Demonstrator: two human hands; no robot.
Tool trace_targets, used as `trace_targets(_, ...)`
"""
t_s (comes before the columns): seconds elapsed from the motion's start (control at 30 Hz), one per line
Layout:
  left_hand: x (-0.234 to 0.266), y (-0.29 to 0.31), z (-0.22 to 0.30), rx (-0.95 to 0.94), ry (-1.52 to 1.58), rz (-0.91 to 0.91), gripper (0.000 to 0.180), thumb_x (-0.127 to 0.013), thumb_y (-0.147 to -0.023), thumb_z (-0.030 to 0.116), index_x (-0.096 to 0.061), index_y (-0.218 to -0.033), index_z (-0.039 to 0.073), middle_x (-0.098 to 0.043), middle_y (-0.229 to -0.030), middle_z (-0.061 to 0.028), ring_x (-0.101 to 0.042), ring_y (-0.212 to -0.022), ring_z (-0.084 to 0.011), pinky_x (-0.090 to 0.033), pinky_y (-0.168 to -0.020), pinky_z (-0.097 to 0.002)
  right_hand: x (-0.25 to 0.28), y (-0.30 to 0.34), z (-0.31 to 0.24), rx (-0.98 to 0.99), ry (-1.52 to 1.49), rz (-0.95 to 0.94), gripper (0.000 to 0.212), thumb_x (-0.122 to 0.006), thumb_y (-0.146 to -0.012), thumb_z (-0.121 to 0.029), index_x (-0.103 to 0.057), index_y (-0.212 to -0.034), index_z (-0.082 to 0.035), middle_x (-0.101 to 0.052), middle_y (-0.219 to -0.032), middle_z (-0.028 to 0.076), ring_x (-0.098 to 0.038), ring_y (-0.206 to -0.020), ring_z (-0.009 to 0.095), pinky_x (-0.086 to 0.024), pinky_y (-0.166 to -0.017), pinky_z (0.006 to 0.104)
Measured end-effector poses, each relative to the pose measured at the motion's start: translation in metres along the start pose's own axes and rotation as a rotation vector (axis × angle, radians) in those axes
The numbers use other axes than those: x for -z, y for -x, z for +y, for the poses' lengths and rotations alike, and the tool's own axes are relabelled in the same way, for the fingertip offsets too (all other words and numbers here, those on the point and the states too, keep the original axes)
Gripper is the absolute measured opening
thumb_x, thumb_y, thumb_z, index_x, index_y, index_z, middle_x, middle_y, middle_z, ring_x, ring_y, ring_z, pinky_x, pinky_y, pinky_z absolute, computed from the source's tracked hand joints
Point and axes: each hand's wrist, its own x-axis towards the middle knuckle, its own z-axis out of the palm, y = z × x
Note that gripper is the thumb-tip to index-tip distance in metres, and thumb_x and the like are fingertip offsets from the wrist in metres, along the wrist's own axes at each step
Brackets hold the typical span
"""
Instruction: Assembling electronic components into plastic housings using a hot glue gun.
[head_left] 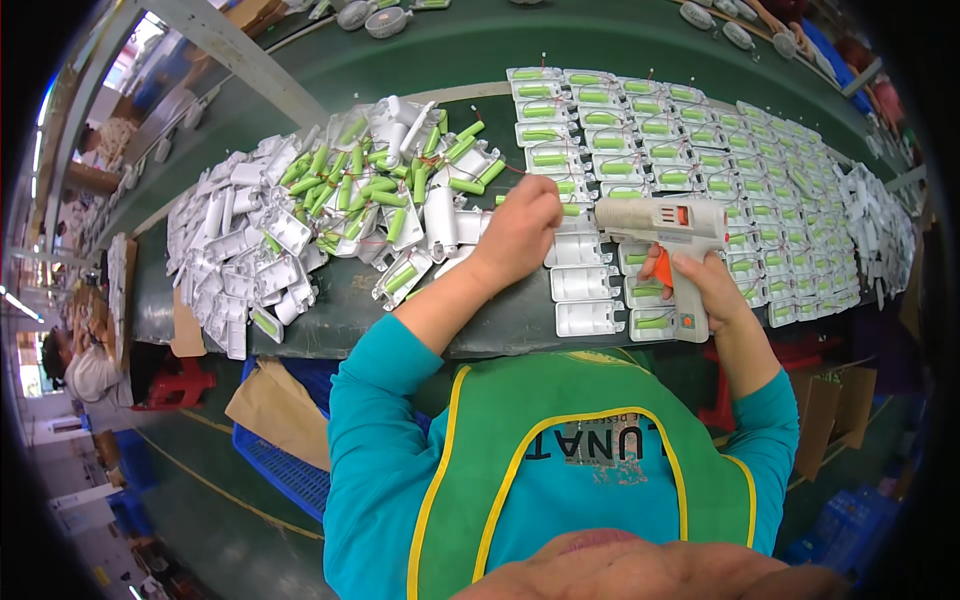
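Observation:
My left hand (520, 222) is closed at the left column of white plastic casings, its fingers pinched round a green battery cell (500, 200) whose end shows beside the knuckles. Part of that hold is hidden by the fingers. Another green cell (571, 210) lies in the casing just right of the fingertips. My right hand (708, 288) grips a white glue gun (665, 218) by its handle, a finger at the orange trigger. The gun's nozzle points left toward that casing. Below it in the same column, several white casings (585, 284) hold no cell.
Columns of casings with green cells and thin wires (720, 185) cover the bench's right side. Left of my hand lies a heap of wired green cells (375, 190) and loose white casings (240, 245). A blue crate (270, 465) stands below the bench's front edge.

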Motion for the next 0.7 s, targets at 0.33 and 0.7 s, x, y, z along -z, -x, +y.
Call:
trace_targets(0.33, -0.026, 0.003, -0.022, -0.123, -0.319, -0.092, 0.019, -0.064, -0.068, -0.001, -0.059, -0.081, 0.011, -0.058, -0.097, -0.0042, -0.055, -0.098, -0.0255, -0.037, -0.09, -0.044, 0.003, 0.004, 0.002, 0.039, -0.008, 0.038, 0.043, -0.06, -0.086, -0.034, -0.055, -0.116, -0.004, -0.065, -0.098, 0.009, -0.061, -0.093, 0.016, -0.048, -0.066, 0.0267)
trace_targets(0.7, -0.023, 0.004, -0.027, 0.008, -0.36, -0.012, 0.017, -0.073, -0.068, 0.01, -0.06, -0.079, 0.012, -0.057, -0.1, -0.0035, -0.054, -0.101, -0.0254, -0.036, -0.089, -0.0428, -0.004, 0.006, -0.001, 0.062, -0.005, 0.012, 0.035, -0.059, -0.088, -0.023, -0.054, -0.114, -0.001, -0.064, -0.093, 0.009, -0.061, -0.089, 0.018, -0.048, -0.072, 0.0303)
